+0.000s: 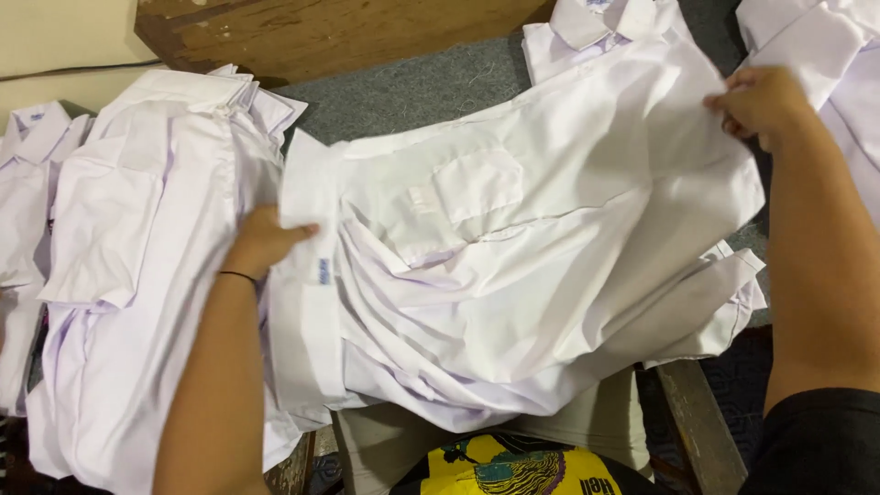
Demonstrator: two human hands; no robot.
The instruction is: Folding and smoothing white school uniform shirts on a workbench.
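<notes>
Head view, looking down on a grey-covered tabletop. A white short-sleeved shirt with a chest pocket lies crumpled across the centre of the frame, its collar end toward 9 o'clock and its lower part hanging over the near edge toward 6 o'clock. The left hand, with a thin dark band at the wrist, grips the shirt at the folded collar, thumb on top of the cloth. The right hand, at 2 o'clock, pinches the shirt's far edge between closed fingers and lifts it slightly. A stack of similar white shirts lies just beside the held shirt at 9 o'clock, touching it along the collar end; further white shirts sit at the left frame edge. Another folded white shirt lies at 12 o'clock, partly under the held one, and more white cloth appears at 1 o'clock behind the right hand. A worn wooden board borders the far side at 11 o'clock.
</notes>
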